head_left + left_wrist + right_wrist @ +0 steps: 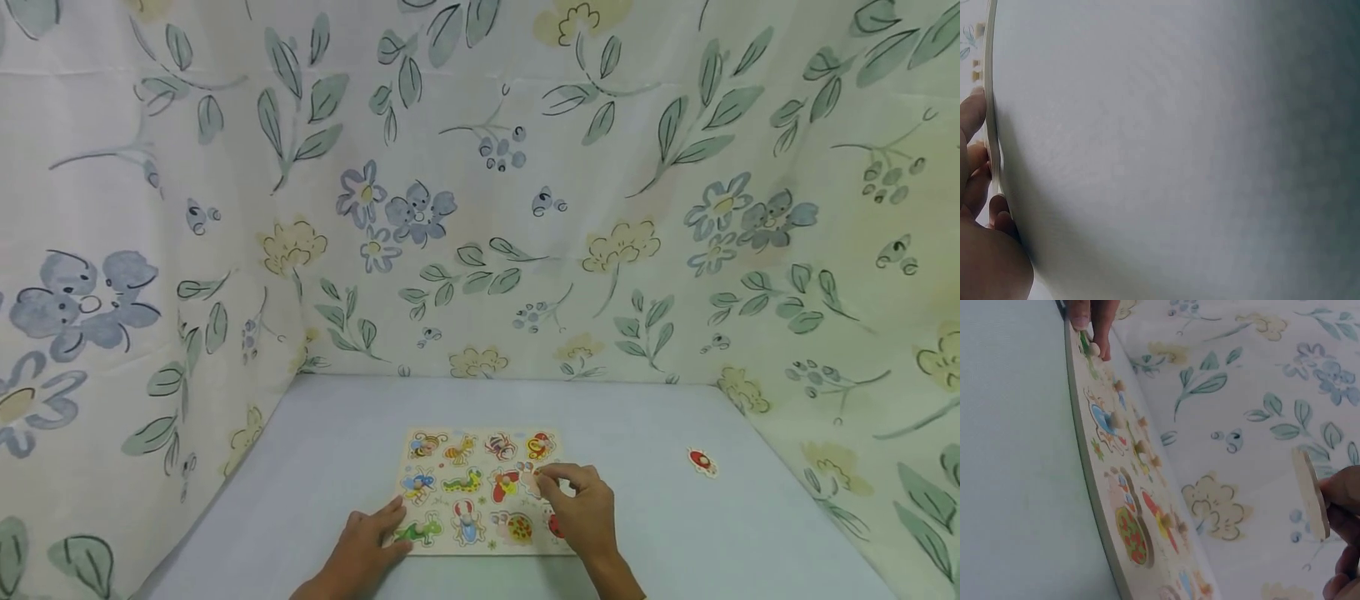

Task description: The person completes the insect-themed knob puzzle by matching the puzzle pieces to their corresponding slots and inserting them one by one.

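A wooden knob puzzle board [442, 551] with several painted insects lies on the table. My left hand [366, 542] rests at its near left corner, finger and thumb spread along the edge. Over the right part of the board, my right hand [581, 504] pinches a wooden puzzle piece [528, 478] with a pale pink, snail-like head. In the right wrist view this puzzle piece [1310, 494] is edge-on and raised above the board. The snail recess [513, 527] has no knob. A red ladybird [554, 523] on the board is partly hidden by my right hand.
A loose red bug piece [702, 462] lies on the table to the right of the board. The pale table [645, 425] is enclosed by floral cloth [480, 317] at the back and both sides.
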The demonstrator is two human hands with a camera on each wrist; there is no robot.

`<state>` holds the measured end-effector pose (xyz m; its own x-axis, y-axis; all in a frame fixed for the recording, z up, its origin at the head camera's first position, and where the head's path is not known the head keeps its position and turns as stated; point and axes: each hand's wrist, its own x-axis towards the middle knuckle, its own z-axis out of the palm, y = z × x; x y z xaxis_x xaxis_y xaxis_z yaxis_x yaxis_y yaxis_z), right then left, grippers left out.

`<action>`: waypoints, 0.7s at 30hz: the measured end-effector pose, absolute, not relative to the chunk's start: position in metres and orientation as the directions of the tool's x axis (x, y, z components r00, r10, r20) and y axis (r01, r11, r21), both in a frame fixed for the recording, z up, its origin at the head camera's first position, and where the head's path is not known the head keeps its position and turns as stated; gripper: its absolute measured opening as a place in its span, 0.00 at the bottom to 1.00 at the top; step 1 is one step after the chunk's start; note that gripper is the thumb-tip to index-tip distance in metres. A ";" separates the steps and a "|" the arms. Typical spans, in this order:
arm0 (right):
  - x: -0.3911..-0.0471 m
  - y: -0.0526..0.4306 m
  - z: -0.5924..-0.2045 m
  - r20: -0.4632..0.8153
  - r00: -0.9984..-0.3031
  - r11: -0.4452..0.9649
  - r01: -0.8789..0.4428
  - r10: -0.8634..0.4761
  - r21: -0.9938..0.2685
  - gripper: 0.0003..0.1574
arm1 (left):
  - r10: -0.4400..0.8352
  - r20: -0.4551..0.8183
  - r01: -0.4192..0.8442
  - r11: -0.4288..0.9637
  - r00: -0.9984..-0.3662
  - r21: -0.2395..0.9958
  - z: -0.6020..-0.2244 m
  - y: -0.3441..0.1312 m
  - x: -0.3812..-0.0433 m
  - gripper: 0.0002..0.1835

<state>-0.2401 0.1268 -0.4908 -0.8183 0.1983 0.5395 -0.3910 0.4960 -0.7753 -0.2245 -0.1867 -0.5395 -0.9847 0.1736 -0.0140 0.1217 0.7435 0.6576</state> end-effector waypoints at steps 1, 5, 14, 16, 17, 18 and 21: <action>-0.239 0.125 -0.492 0.537 -0.820 0.496 -0.389 0.197 -0.776 0.11 | 0.174 -0.011 0.124 0.743 -0.985 0.658 -0.539 -0.187 -0.224 0.36; -0.238 0.118 -0.500 0.519 -0.832 0.490 -0.374 0.197 -0.787 0.12 | 0.169 -0.006 0.123 0.739 -0.986 0.662 -0.539 -0.188 -0.224 0.36; -0.237 0.106 -0.518 0.477 -0.862 0.514 -0.335 0.171 -0.790 0.12 | 0.168 0.013 0.134 0.737 -0.986 0.662 -0.541 -0.188 -0.222 0.36; -0.237 0.105 -0.522 0.457 -0.874 0.522 -0.317 0.163 -0.792 0.11 | 0.173 0.019 0.142 0.737 -0.985 0.661 -0.541 -0.188 -0.222 0.36; -0.237 0.104 -0.524 0.444 -0.882 0.526 -0.305 0.159 -0.794 0.11 | 0.173 0.019 0.142 0.738 -0.985 0.660 -0.540 -0.188 -0.222 0.36; -0.237 0.104 -0.526 0.436 -0.887 0.534 -0.296 0.154 -0.792 0.10 | 0.172 0.018 0.141 0.739 -0.985 0.659 -0.540 -0.188 -0.222 0.35; -0.237 0.103 -0.532 0.404 -0.904 0.560 -0.264 0.141 -0.785 0.09 | 0.164 0.004 0.126 0.743 -0.986 0.657 -0.538 -0.188 -0.222 0.35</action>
